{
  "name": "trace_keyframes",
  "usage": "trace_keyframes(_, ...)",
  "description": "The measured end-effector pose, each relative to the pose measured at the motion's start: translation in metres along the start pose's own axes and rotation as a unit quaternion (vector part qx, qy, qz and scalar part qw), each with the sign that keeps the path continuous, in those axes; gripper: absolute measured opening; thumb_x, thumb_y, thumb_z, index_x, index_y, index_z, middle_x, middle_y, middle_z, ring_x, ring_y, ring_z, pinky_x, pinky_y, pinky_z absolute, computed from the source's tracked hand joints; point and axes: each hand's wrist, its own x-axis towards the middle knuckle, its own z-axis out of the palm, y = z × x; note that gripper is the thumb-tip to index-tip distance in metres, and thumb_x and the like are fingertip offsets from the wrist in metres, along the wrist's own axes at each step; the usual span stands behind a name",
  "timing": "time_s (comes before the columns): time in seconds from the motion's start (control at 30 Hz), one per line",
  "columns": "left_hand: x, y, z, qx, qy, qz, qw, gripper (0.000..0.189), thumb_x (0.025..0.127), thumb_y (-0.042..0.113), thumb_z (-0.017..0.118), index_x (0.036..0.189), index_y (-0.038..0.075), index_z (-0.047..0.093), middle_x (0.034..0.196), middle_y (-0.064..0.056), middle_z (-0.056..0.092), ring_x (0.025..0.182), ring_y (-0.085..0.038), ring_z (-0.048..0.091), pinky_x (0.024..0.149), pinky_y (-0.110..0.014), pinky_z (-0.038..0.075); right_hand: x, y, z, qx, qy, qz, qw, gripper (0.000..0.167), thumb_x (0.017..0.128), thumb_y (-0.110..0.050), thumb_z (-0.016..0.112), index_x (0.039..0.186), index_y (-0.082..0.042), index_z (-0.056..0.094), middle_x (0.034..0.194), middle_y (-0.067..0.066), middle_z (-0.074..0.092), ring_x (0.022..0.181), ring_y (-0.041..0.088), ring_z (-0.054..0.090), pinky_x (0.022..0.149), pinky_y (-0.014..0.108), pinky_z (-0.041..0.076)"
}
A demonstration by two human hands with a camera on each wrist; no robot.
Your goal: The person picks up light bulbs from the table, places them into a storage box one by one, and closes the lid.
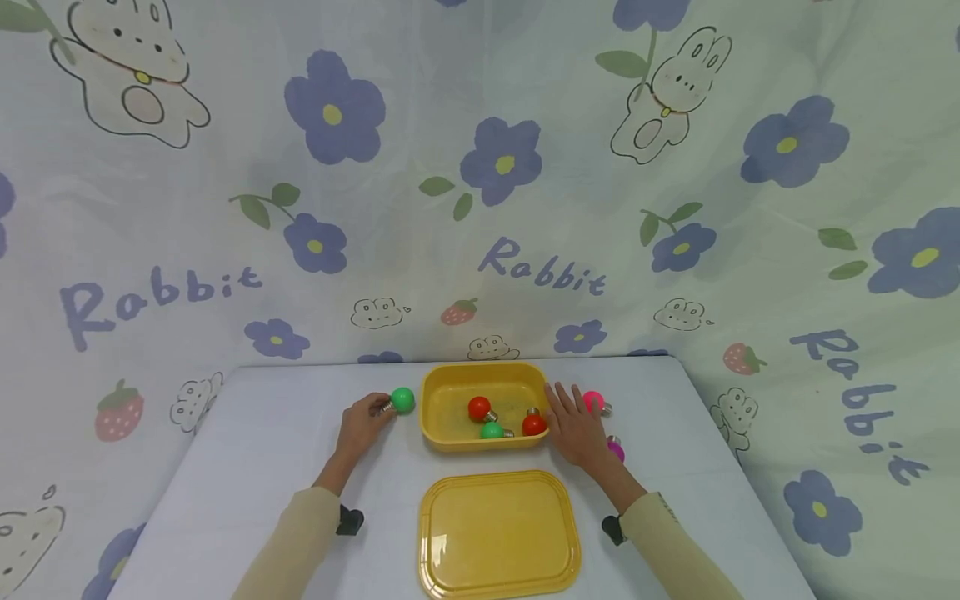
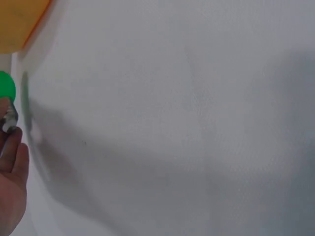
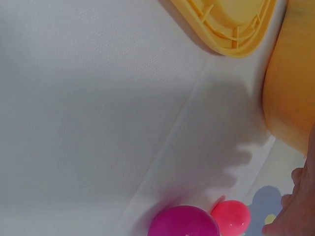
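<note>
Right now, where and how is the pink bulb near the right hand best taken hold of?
I would pinch the pink bulb by its metal base, coming from the right. It lies on its side with the base pointing right, away from the right hand, which partly covers the globe in the head view. The narrow base should also pinch easily.
</note>
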Motion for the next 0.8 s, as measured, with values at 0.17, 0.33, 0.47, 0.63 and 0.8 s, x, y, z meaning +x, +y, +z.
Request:
trace_keyframes(0.17, 0.002, 0.007, -0.003, -0.034, 0.019, 0.024, 0.999, 0.035, 0.096, 0.01, 0.066, 0.128, -0.004, 0.06, 0.127, -0.024, 0.063, 0.118, -0.04, 0.06, 0.1, -0.049, 0.048, 0.0, -0.001, -0.001, -0.001, -0.004, 0.001, 1.0, 0.057, 0.109, -0.035, 0.034, 0.161, -0.019, 0.019, 0.163, 0.009, 0.023, 0.149, 0.038, 0.014, 0.115, 0.066, 0.009)
trace_keyframes(0.33, 0.003, 0.025, -0.007, -0.074, 0.037, 0.038, 0.9959, 0.035, 0.096, 0.009, 0.067, 0.128, -0.003, 0.061, 0.128, -0.022, 0.063, 0.117, -0.037, 0.062, 0.098, -0.044, 0.05, 0.0, -0.001, -0.001, -0.004, -0.006, -0.001, 1.0, 0.057, 0.109, -0.036, 0.032, 0.161, -0.018, 0.019, 0.163, 0.01, 0.023, 0.15, 0.038, 0.013, 0.115, 0.066, 0.01)
trace_keyframes(0.47, 0.004, 0.042, -0.005, -0.09, 0.041, 0.048, 0.9939, 0.036, 0.096, 0.008, 0.067, 0.129, -0.003, 0.061, 0.129, -0.021, 0.063, 0.117, -0.035, 0.062, 0.098, -0.041, 0.05, 0.0, 0.0, 0.0, -0.006, 0.0, -0.001, 1.0, 0.057, 0.108, -0.036, 0.034, 0.161, -0.018, 0.02, 0.163, 0.009, 0.024, 0.149, 0.038, 0.015, 0.115, 0.066, 0.011)
trace_keyframes(0.63, 0.007, 0.061, 0.004, -0.095, 0.043, 0.072, 0.9919, 0.035, 0.095, 0.007, 0.068, 0.128, -0.002, 0.062, 0.126, -0.02, 0.065, 0.114, -0.034, 0.063, 0.096, -0.041, 0.052, 0.0, 0.0, 0.0, -0.009, 0.003, 0.0, 1.0, 0.057, 0.108, -0.037, 0.032, 0.161, -0.018, 0.021, 0.163, 0.009, 0.024, 0.149, 0.038, 0.016, 0.115, 0.065, 0.012)
trace_keyframes(0.8, 0.01, 0.075, 0.017, -0.087, 0.034, 0.095, 0.9911, 0.034, 0.093, 0.005, 0.07, 0.126, -0.002, 0.065, 0.124, -0.018, 0.067, 0.112, -0.033, 0.065, 0.095, -0.041, 0.052, -0.001, -0.002, -0.004, -0.006, 0.009, -0.009, 0.9999, 0.056, 0.108, -0.035, 0.034, 0.16, -0.016, 0.025, 0.162, 0.01, 0.026, 0.149, 0.039, 0.017, 0.114, 0.065, 0.014)
